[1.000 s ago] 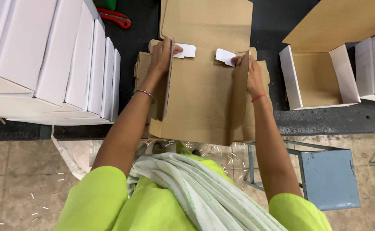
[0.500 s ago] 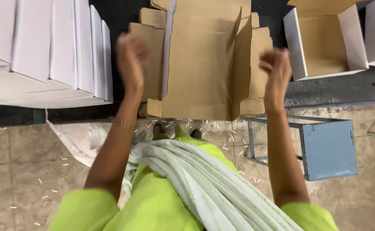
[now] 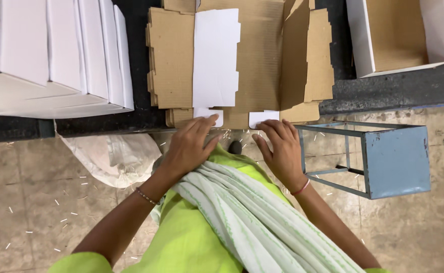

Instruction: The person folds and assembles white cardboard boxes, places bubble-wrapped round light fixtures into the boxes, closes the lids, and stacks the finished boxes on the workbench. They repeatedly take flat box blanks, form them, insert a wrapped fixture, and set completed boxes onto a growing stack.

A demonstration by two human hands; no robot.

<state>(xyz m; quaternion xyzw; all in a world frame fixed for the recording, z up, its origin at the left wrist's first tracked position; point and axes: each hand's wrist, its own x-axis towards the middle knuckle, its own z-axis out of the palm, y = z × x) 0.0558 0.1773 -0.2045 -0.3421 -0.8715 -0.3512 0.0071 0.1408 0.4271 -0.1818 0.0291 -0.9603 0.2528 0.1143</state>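
Note:
A flat brown cardboard box blank (image 3: 252, 60) lies on a stack of similar blanks on the dark table (image 3: 384, 91), with one white-faced panel (image 3: 216, 55) folded over on its left and a brown flap (image 3: 295, 55) standing up on its right. Two small white tabs (image 3: 262, 118) stick out at the near edge. My left hand (image 3: 189, 146) rests at the near edge with its fingertips on the left tab. My right hand (image 3: 282, 149) touches the right tab with spread fingers. Neither hand grips anything.
A row of finished white boxes (image 3: 55, 55) stands on the table at the left. An open white box with a brown inside (image 3: 399, 35) sits at the right. A blue metal stool (image 3: 384, 156) stands by my right arm, and a white sack (image 3: 115, 156) lies on the tiled floor.
Both hands have come back from the far flaps to the near edge of the blank. The left panel now lies folded flat, white face up.

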